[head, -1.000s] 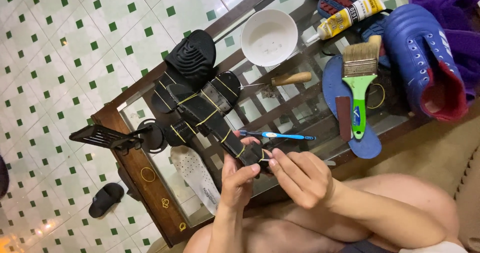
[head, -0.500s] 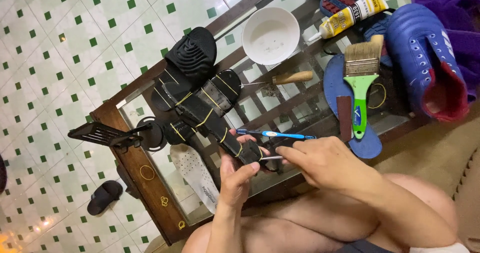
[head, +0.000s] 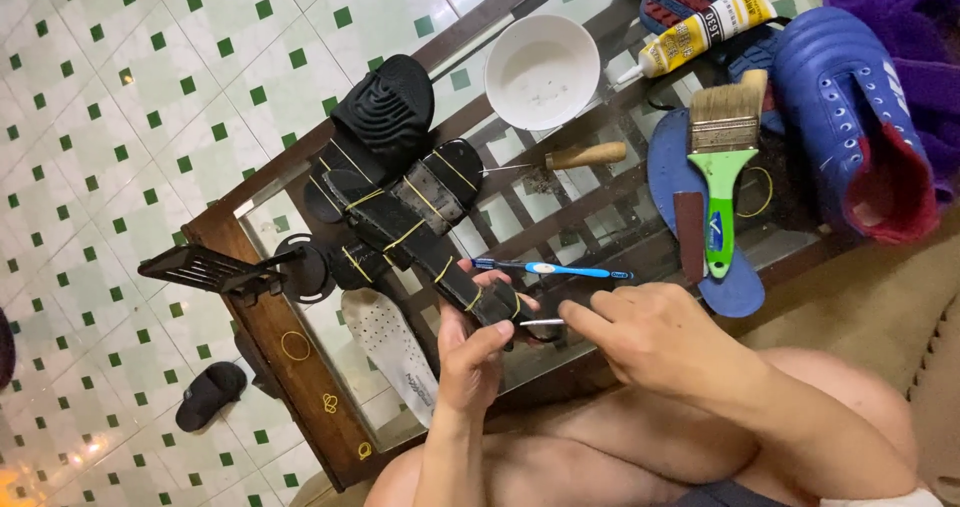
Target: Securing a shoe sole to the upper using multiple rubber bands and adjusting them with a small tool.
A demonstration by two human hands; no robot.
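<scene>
Low in the middle of the frame, the left hand (head: pixel 475 352) grips the near end of a black sandal (head: pixel 420 242) bound with yellow rubber bands, thumb pressed over its end. The sandal stretches up and left from the hand over the glass-topped wooden table (head: pixel 300 367). Just right of it, the right hand (head: pixel 650 337) pinches a thin metal tool (head: pixel 542 322) whose tip touches the sandal's end. A blue toothbrush (head: pixel 550 269) lies on the glass just above both hands. Higher up sit a white bowl (head: pixel 542 72), a wooden-handled awl (head: pixel 570 157) below it, and a glue tube (head: pixel 700 32) at the upper right. A green-handled paintbrush (head: pixel 722 167) rests on a blue insole (head: pixel 670 167), beside a blue shoe (head: pixel 850 117) at the right edge.
</scene>
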